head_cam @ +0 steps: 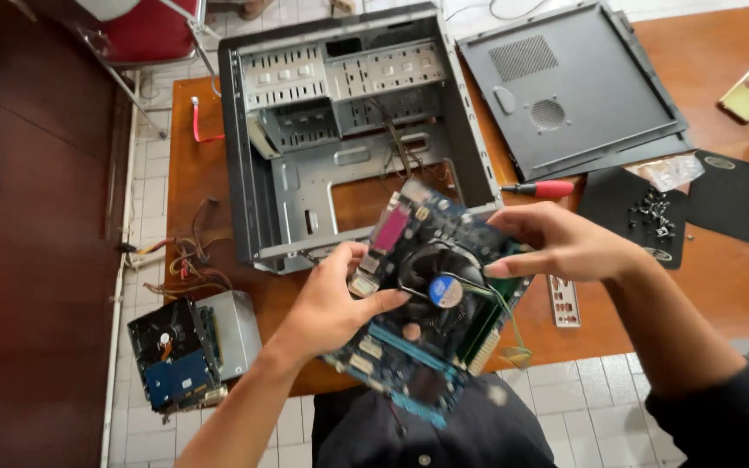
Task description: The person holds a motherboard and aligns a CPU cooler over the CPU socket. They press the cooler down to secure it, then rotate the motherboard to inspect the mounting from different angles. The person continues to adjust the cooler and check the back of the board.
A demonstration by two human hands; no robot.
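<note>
Low in the middle of the frame, I had the circuit board [431, 299] held up over the table [721, 277] edge, tilted, with its round fan facing me. My left hand [335, 303] clamped its left edge, thumb on top. My right hand [556, 243] pinched the right edge, fingers closed on it. Behind it, top centre, lay the open computer case [305, 173], its side panel [565, 87] at upper right, a red screwdriver [541, 188] between them.

The left hand [333, 303] and forearm are bare. The right hand [556, 247] is bare too, its arm ending in a dark, perhaps navy, pushed-up sleeve [721, 416].
</note>
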